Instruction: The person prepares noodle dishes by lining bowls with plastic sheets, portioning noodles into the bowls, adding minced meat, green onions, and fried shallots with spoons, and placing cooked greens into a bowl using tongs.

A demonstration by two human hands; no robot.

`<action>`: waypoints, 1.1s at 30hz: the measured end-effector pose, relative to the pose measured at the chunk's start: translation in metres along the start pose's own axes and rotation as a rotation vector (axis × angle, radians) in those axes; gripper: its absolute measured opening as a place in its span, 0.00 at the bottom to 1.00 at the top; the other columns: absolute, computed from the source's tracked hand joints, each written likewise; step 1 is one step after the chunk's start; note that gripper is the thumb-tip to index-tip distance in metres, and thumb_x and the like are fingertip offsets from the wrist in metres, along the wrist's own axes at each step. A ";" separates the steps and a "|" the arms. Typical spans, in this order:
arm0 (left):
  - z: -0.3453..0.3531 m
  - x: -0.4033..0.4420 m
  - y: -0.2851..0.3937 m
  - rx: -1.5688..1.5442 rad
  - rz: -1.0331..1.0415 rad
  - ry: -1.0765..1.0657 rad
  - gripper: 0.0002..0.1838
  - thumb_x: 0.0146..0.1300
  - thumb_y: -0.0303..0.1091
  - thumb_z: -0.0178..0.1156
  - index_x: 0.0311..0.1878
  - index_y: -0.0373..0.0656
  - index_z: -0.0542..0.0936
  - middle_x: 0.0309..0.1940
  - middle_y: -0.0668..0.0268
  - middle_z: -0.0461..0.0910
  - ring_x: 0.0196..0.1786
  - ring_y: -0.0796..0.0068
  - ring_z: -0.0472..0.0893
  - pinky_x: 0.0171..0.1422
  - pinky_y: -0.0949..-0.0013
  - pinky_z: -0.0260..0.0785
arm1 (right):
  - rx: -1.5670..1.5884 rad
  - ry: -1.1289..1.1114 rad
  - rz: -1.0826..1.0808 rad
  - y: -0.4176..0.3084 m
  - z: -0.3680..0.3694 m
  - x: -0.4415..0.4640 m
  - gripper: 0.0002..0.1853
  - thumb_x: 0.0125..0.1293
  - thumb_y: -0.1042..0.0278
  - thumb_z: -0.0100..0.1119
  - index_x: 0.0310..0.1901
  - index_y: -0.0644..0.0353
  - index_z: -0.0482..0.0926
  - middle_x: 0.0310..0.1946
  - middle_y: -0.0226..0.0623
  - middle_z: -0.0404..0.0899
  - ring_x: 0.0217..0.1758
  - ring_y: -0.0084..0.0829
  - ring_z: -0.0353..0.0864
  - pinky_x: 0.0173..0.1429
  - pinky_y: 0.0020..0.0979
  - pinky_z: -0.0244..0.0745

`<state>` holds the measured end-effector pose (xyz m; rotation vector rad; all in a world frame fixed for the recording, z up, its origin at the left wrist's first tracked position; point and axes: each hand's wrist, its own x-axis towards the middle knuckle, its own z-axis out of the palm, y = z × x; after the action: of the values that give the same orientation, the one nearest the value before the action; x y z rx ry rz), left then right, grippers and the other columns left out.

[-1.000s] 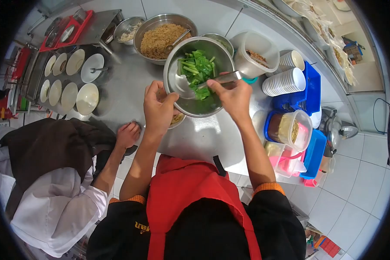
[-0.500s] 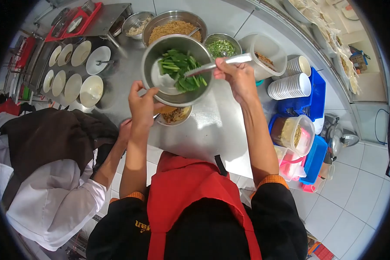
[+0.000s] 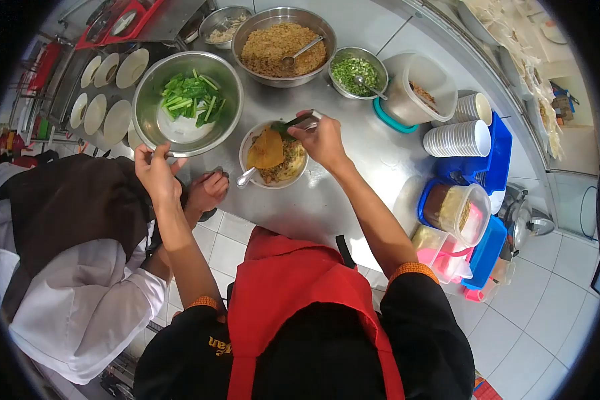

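My left hand [image 3: 159, 175] grips the near rim of a steel bowl [image 3: 150, 110], tilted slightly, with cut leafy greens [image 3: 192, 99] inside. My right hand [image 3: 321, 139] is closed around metal tongs [image 3: 307, 119]. Dark greens show at the tongs' tips, over a white bowl [image 3: 244, 152] standing on the steel table. That bowl holds noodles [image 3: 292, 160] with a brown crumbly topping, and a flat orange-brown cracker [image 3: 265, 150] leans in it. A spoon handle [image 3: 245, 177] juts over its near left edge.
A co-worker's hand [image 3: 209, 190] rests at the table edge beside my left wrist. Along the back stand a large bowl of brown crumbs [image 3: 280, 50] and a bowl of chopped green onion [image 3: 353, 70]. Stacked white cups [image 3: 459, 139] and plastic tubs line the right; pale bowls [image 3: 118, 120] stand left.
My left hand has carried the steel bowl left, uncovering the noodle bowl. My right hand has moved left and nearer with the tongs, from the steel bowl to above the noodles.
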<state>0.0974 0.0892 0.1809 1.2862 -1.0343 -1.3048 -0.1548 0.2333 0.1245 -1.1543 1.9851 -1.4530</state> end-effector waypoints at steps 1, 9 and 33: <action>-0.001 0.000 0.000 -0.003 -0.008 -0.002 0.08 0.54 0.21 0.58 0.33 0.43 0.69 0.31 0.71 0.72 0.31 0.83 0.72 0.25 0.72 0.78 | 0.002 -0.001 0.004 -0.001 0.000 0.001 0.12 0.50 0.71 0.71 0.31 0.70 0.80 0.25 0.44 0.82 0.23 0.28 0.79 0.30 0.28 0.73; -0.006 0.003 -0.006 0.037 -0.068 -0.007 0.07 0.57 0.21 0.56 0.32 0.45 0.70 0.31 0.71 0.74 0.31 0.82 0.75 0.28 0.71 0.77 | -0.058 0.167 0.115 -0.010 -0.022 0.010 0.10 0.52 0.70 0.70 0.27 0.70 0.81 0.18 0.44 0.80 0.21 0.28 0.79 0.29 0.29 0.72; 0.025 0.000 -0.005 -0.010 -0.086 -0.076 0.08 0.54 0.20 0.59 0.32 0.44 0.71 0.38 0.69 0.71 0.35 0.79 0.75 0.25 0.71 0.79 | 0.291 0.147 0.061 -0.061 -0.017 0.019 0.14 0.51 0.73 0.72 0.40 0.63 0.81 0.31 0.36 0.83 0.29 0.26 0.80 0.32 0.26 0.71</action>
<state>0.0719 0.0882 0.1774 1.2945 -1.0335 -1.4324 -0.1556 0.2210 0.1898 -0.8776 1.8052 -1.7682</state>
